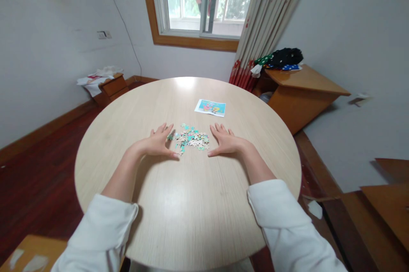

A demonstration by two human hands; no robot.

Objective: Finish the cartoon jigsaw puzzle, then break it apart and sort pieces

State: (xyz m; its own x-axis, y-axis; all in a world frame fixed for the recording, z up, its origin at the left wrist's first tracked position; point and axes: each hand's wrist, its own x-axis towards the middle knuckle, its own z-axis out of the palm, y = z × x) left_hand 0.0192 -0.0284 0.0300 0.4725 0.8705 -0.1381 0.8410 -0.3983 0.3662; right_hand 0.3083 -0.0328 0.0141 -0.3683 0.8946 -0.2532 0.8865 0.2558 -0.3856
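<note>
A small heap of loose jigsaw pieces (191, 139), teal, pink and white, lies near the middle of a round pale wooden table (179, 216). My left hand (159, 141) rests flat on the table just left of the heap, fingers stretched out and touching its edge. On the heap's right side my right hand (224, 140) lies the same way, fingers extended. Both hands hold nothing and cup the pile between them. A printed picture card (210, 107) with a blue cartoon scene lies flat beyond the heap, toward the right.
A low wooden cabinet (300, 89) with dark clothing on top stands right of the table beside a curtain (265, 21). A small wooden bedside unit (110, 87) with papers stands at the left wall. Cardboard sheets (383, 204) lie at the right. A window is behind the table.
</note>
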